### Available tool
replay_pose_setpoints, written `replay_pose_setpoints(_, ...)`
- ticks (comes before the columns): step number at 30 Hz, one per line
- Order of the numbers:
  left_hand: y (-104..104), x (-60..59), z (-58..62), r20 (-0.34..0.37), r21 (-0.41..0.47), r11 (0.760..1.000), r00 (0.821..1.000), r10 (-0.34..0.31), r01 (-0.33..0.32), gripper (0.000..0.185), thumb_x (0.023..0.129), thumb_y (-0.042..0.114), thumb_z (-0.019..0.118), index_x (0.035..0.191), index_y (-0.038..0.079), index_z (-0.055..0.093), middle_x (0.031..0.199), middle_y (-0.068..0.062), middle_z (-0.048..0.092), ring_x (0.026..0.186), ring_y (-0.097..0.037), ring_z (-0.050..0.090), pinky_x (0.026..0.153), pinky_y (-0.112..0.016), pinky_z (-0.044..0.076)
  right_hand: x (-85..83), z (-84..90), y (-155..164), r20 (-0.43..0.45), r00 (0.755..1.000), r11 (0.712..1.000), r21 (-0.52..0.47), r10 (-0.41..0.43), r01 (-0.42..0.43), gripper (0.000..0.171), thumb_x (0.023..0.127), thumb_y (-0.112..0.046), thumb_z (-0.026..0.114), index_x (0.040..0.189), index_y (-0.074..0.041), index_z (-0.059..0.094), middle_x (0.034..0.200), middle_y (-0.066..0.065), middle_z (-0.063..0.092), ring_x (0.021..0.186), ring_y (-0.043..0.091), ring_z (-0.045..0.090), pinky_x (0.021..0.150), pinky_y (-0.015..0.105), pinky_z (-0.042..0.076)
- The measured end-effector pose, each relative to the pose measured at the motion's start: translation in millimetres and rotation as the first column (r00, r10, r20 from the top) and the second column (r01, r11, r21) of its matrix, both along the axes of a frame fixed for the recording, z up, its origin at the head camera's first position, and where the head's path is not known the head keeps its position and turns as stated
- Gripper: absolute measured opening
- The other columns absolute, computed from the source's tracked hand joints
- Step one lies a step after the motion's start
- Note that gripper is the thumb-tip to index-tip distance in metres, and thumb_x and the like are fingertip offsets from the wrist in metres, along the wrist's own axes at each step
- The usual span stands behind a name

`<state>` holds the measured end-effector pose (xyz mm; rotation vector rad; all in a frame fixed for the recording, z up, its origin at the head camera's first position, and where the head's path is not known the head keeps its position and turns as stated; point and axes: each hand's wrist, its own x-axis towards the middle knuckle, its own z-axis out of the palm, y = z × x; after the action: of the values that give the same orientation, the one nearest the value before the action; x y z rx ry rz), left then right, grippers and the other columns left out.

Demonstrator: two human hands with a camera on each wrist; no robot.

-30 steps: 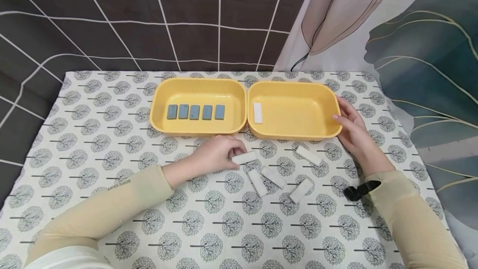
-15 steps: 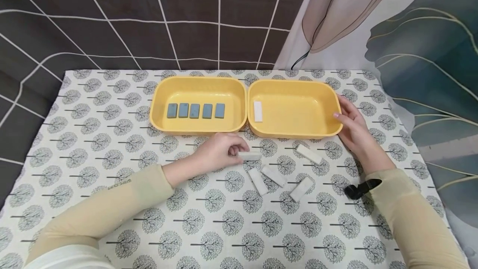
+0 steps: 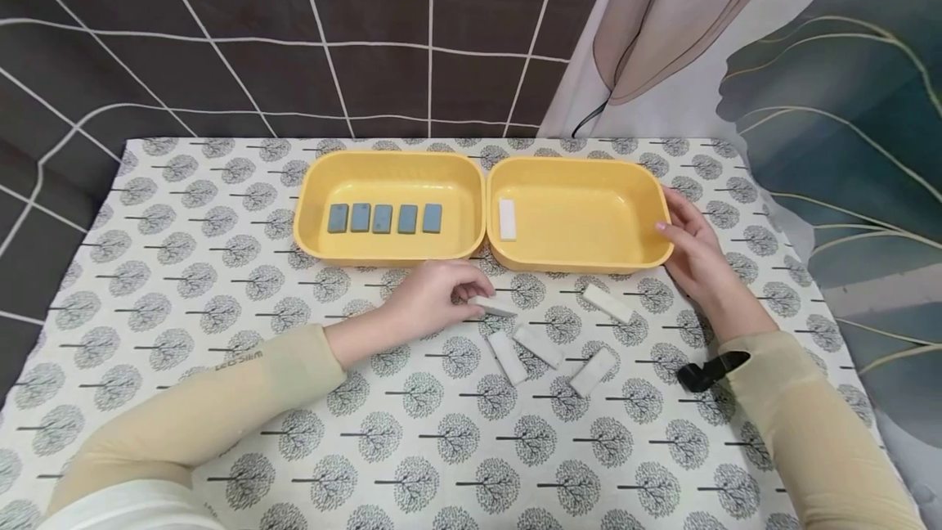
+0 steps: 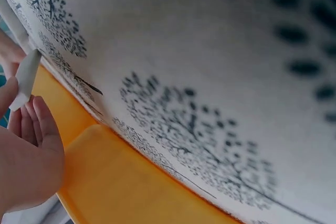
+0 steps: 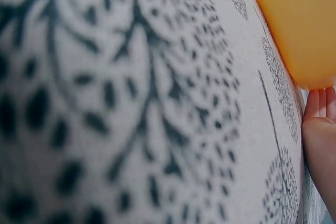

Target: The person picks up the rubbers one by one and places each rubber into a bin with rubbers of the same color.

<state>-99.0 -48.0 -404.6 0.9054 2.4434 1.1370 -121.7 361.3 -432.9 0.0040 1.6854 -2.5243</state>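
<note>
My left hand [image 3: 434, 294] pinches a white block [image 3: 493, 306] just in front of the two yellow trays; the same white block [image 4: 25, 80] shows at my fingertips in the left wrist view. The left yellow tray [image 3: 390, 166] holds several grey-blue blocks [image 3: 380, 218] in a row. The right yellow tray [image 3: 581, 256] holds one white block [image 3: 507, 219]. My right hand [image 3: 688, 245] rests with straight fingers against that tray's right wall [image 5: 307, 35]. Three more white blocks [image 3: 540, 348] lie together on the cloth, and another white block [image 3: 607, 303] lies nearer the right tray.
A tablecloth with a tree print [image 3: 221, 285] covers the table. A black strap clip [image 3: 710, 370] sits on my right wrist. A dark tiled backdrop [image 3: 294, 31] and a leaf-print curtain [image 3: 832, 88] stand behind the table.
My left hand has turned the white block and tipped it up off the cloth, shifting slightly right. The right hand stays on the tray.
</note>
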Motion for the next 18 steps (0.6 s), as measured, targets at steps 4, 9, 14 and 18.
replay_pose_setpoints(4, 0.0, 1.4, 1.8, -0.004, 0.023, 1.000, 1.000, 0.006, -0.006, 0.025, 0.085, 0.007, 0.087, 0.108, 0.008, 0.078, 0.100, -0.003, 0.080, 0.088, -0.010, 0.073, 0.082, -0.014, 0.062, -0.4, 0.0, -0.7, 0.000, 1.000, 1.000, 0.008, 0.001, -0.001, 0.060, 0.104, 0.013, 0.048, 0.159, -0.012, 0.045, 0.153, -0.003, 0.053, 0.135, 0.010, 0.058, 0.111, 0.021, 0.054)
replay_pose_setpoints(9, -0.2, 2.0, 3.7, 0.021, 0.054, 0.998, 1.000, 0.017, -0.018, 0.023, 0.086, 0.005, 0.086, 0.108, 0.007, 0.078, 0.100, -0.005, 0.080, 0.088, -0.013, 0.075, 0.082, -0.013, 0.063, -1.2, 0.6, -1.6, 0.022, 1.000, 1.000, 0.001, -0.006, 0.006, 0.061, 0.104, 0.013, 0.049, 0.159, -0.012, 0.045, 0.152, -0.004, 0.053, 0.134, 0.008, 0.059, 0.110, 0.021, 0.054)
replay_pose_setpoints(14, -0.3, 2.7, 4.7, 0.032, 0.076, 0.997, 0.999, 0.032, -0.034, 0.021, 0.087, 0.004, 0.085, 0.107, 0.007, 0.079, 0.099, -0.006, 0.080, 0.088, -0.014, 0.076, 0.081, -0.013, 0.063, -1.5, 1.8, -2.5, 0.038, 0.999, 1.000, -0.009, -0.012, 0.012, 0.062, 0.103, 0.012, 0.051, 0.159, -0.013, 0.045, 0.152, -0.005, 0.052, 0.133, 0.007, 0.060, 0.110, 0.021, 0.054)
replay_pose_setpoints(18, 0.4, 4.2, 7.4, 0.046, 0.095, 0.994, 0.998, 0.047, -0.051, 0.020, 0.088, 0.004, 0.084, 0.107, 0.006, 0.078, 0.101, -0.009, 0.080, 0.089, -0.016, 0.077, 0.081, -0.013, 0.063, -0.8, 1.8, -1.9, 0.037, 0.999, 1.000, -0.011, -0.013, 0.013, 0.061, 0.103, 0.012, 0.051, 0.159, -0.013, 0.045, 0.152, -0.005, 0.053, 0.133, 0.008, 0.059, 0.110, 0.021, 0.054)
